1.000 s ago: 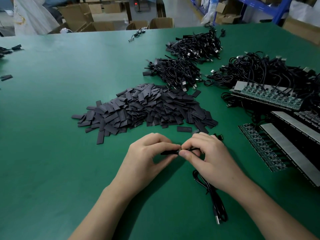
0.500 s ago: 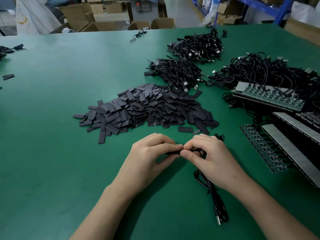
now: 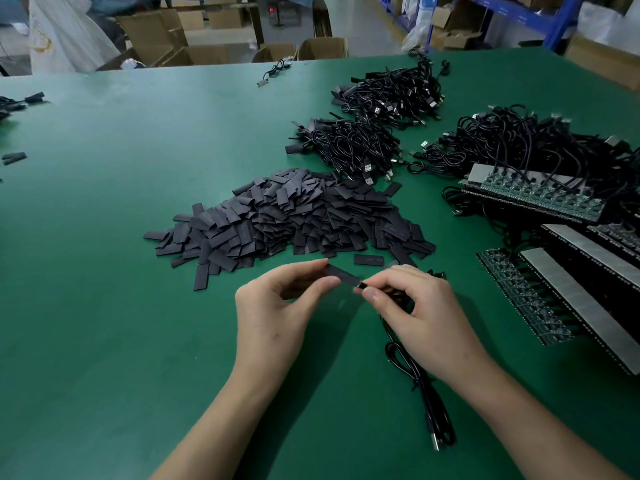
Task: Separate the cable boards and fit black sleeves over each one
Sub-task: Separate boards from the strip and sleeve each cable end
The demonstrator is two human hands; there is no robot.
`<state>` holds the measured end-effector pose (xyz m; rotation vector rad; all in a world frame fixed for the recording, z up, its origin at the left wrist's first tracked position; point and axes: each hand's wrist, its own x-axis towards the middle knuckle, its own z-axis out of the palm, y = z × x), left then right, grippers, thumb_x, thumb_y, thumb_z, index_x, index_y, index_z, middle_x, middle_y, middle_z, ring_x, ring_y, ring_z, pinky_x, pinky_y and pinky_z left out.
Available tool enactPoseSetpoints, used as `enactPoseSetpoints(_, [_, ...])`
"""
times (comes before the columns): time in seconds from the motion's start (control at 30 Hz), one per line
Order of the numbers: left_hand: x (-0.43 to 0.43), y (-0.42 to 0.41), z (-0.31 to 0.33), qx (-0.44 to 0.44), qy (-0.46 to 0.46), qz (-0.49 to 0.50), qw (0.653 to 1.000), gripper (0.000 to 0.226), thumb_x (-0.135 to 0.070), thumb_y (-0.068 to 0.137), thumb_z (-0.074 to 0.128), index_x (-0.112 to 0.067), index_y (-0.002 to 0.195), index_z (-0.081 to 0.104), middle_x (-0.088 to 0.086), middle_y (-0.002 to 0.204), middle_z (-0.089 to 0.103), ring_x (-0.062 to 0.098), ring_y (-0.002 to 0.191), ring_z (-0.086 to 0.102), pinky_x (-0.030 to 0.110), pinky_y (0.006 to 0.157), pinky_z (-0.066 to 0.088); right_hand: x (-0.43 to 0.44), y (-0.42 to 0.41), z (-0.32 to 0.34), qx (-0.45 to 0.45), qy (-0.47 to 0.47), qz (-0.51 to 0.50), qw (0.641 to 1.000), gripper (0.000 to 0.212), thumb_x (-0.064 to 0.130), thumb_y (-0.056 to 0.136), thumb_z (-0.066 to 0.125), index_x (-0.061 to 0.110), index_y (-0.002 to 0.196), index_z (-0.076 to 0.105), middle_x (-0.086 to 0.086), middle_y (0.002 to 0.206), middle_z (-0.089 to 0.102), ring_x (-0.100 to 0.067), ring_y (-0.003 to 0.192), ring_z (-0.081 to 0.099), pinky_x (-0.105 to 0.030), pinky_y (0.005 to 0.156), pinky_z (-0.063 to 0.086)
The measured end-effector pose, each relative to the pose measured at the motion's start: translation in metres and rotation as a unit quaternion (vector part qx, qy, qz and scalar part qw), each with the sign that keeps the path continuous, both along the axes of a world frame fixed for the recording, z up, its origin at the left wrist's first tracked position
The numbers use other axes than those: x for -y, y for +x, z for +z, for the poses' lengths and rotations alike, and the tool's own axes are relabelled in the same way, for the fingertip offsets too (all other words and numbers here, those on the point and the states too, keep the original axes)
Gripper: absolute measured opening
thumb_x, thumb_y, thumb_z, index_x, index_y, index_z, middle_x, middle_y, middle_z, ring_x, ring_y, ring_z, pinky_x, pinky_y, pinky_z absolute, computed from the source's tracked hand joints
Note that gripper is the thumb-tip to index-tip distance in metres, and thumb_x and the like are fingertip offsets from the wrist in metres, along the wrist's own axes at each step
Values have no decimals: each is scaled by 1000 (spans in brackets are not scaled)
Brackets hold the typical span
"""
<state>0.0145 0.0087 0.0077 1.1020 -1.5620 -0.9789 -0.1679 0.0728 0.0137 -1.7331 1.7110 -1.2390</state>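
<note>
My left hand pinches one flat black sleeve by its left end, just above the green table. My right hand grips the sleeve's right end, where the cable board sits; the board is hidden by the sleeve and my fingers. Its black cable trails from under my right hand toward me and ends in a USB plug. A big heap of loose black sleeves lies just beyond my hands. Panels of joined cable boards lie at the right.
Bundles of black cables are piled at the back right, more of them behind. Further board strips sit near the table's right edge. Cardboard boxes stand past the far edge. A few stray sleeves lie far left.
My hands have lifted slightly and drawn apart, and the sleeve now shows at full length between them, tilted up to the left, instead of being hidden between my fingertips.
</note>
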Motion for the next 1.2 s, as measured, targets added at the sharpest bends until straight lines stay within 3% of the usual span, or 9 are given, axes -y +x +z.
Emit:
enactPoseSetpoints(0.1, [0,-1,-2,-5,26,-11,1000,23,-21,79,85,-30,100,80,-17,93,79,4,88,75,17,83,56,1,1,-1,-6,-9,-14,1000,14,25,93,68,19,89,79,17,82,69,-10,89,63,-24,77,47])
enactPoseSetpoints(0.2, [-1,-2,-2,-8,43,-25,999,23,-21,83,83,-30,103,80,-13,92,79,5,87,75,21,83,57,1,0,-3,-21,-18,-26,999,6,16,92,75,16,88,79,20,81,68,-9,86,62,-26,78,47])
enactPoseSetpoints(0.37, [-4,-3,-4,-11,39,-31,999,18,-23,87,79,-27,104,80,-10,86,79,10,83,76,30,82,60,2,-2,-5,-31,-26,-54,998,8,13,91,77,16,84,77,23,78,65,-8,82,62,-17,72,41])
enactPoseSetpoints(0.53, [-8,-6,-3,-33,34,-48,998,29,-35,83,76,-27,110,79,-10,90,79,6,85,75,21,81,58,2,-2,-7,-43,-13,-50,998,6,16,86,82,21,85,80,24,78,68,-2,83,65,-10,74,41])
enactPoseSetpoints(0.73, [-2,-5,-1,-83,57,-45,994,17,-9,88,77,-19,101,79,-1,84,79,12,80,76,20,76,56,-1,-1,-6,33,5,-57,998,14,26,84,83,32,77,74,15,72,72,-9,73,69,-24,70,51])
enactPoseSetpoints(0.83, [-3,-7,0,-126,75,-63,987,17,-4,87,76,-13,102,77,6,83,78,13,77,75,18,74,55,-2,2,-5,21,9,-60,998,14,28,84,83,31,76,72,15,72,72,-10,76,69,-31,74,53])
enactPoseSetpoints(1.07, [-5,-10,-2,-98,59,-68,991,24,-5,85,79,-18,105,78,2,86,78,17,82,76,21,79,58,-1,3,-6,12,15,-68,997,15,28,82,84,33,74,73,20,72,71,-7,80,66,-16,72,45])
enactPoseSetpoints(1.2, [-3,-9,-4,-70,55,-72,993,25,-12,83,81,-22,106,77,-3,90,79,15,87,76,24,85,58,-2,2,-4,37,10,-67,997,16,25,84,83,30,73,72,19,69,71,-7,76,67,-16,72,42])
